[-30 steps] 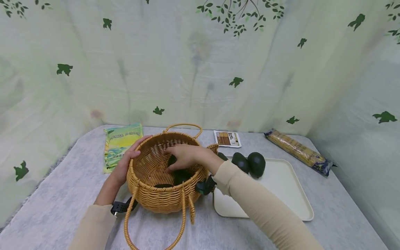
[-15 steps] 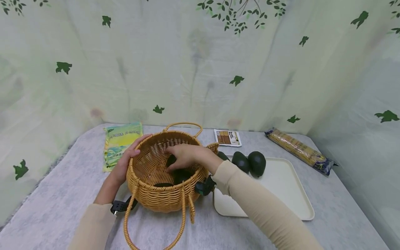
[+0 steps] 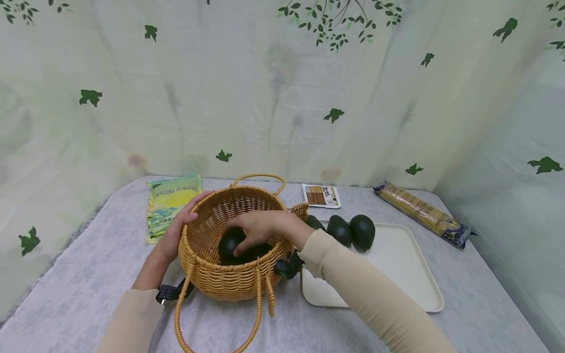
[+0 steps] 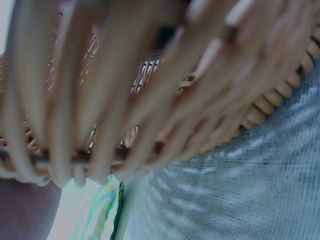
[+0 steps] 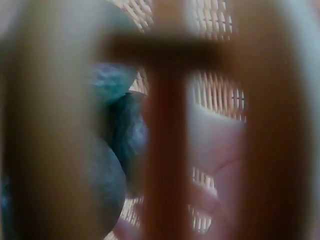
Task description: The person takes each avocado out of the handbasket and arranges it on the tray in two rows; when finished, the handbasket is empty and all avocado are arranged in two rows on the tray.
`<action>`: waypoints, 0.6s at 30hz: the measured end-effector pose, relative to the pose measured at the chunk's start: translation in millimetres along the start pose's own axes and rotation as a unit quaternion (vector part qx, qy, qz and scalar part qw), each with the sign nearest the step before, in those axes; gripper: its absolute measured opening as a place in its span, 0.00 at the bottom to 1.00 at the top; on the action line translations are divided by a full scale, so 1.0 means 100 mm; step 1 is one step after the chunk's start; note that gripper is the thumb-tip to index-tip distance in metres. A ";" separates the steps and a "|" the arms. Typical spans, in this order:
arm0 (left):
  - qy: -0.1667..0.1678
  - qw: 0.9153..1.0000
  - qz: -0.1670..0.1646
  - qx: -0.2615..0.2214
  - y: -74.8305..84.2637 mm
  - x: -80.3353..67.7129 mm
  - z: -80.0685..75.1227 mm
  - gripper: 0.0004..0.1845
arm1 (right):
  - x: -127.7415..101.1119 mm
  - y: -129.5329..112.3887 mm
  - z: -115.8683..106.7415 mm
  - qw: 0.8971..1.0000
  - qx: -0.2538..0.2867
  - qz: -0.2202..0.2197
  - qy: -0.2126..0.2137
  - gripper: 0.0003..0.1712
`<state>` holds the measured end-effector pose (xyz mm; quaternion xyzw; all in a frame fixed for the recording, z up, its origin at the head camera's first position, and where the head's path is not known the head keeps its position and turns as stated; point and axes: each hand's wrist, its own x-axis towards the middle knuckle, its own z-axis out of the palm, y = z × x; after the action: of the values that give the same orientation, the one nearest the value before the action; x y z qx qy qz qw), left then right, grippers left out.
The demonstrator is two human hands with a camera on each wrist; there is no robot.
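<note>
A woven wicker basket (image 3: 229, 282) stands on the grey cloth with dark green avocados inside. My right hand (image 3: 260, 228) reaches into the basket and grips one avocado (image 3: 230, 242), raised near the rim. My left hand (image 3: 176, 230) rests on the basket's left rim, thumb over the edge. In the left wrist view the wicker basket (image 4: 150, 100) fills the frame, blurred. The right wrist view looks through the basket's weave at the dark avocados (image 5: 120, 140) and a finger (image 5: 215, 145).
A cream tray (image 3: 397, 264) lies right of the basket with three avocados (image 3: 362, 231) at its far left corner. A green packet (image 3: 169, 203), a small brown card (image 3: 321, 195) and a long pasta packet (image 3: 421, 212) lie along the back. Curtains enclose the table.
My right hand has lifted an avocado from the bottom of the basket up toward the rim. The left hand and basket have not moved.
</note>
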<state>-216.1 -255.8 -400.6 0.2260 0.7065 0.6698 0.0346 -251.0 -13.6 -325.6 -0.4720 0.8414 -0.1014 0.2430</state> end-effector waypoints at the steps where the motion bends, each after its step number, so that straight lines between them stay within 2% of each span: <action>1: 0.001 1.000 0.000 0.001 0.00 0.00 0.00 0.31 | 0.00 0.00 0.00 1.000 0.002 0.003 0.002 0.31; 7: 0.000 1.000 0.001 0.003 0.00 0.00 0.00 0.31 | 0.01 0.00 0.02 1.000 0.014 0.014 0.001 0.30; 14: -0.003 1.000 -0.004 0.000 0.01 0.00 0.00 0.31 | 0.02 -0.01 0.01 1.000 -0.015 -0.002 -0.018 0.37; 18: -0.002 1.000 -0.006 0.003 0.01 0.00 -0.01 0.31 | 0.02 -0.01 0.01 1.000 -0.007 -0.006 -0.020 0.34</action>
<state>-215.8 -256.6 -399.9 0.2227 0.7096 0.6673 0.0393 -250.6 -16.0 -326.8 -0.4810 0.8340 -0.0875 0.2560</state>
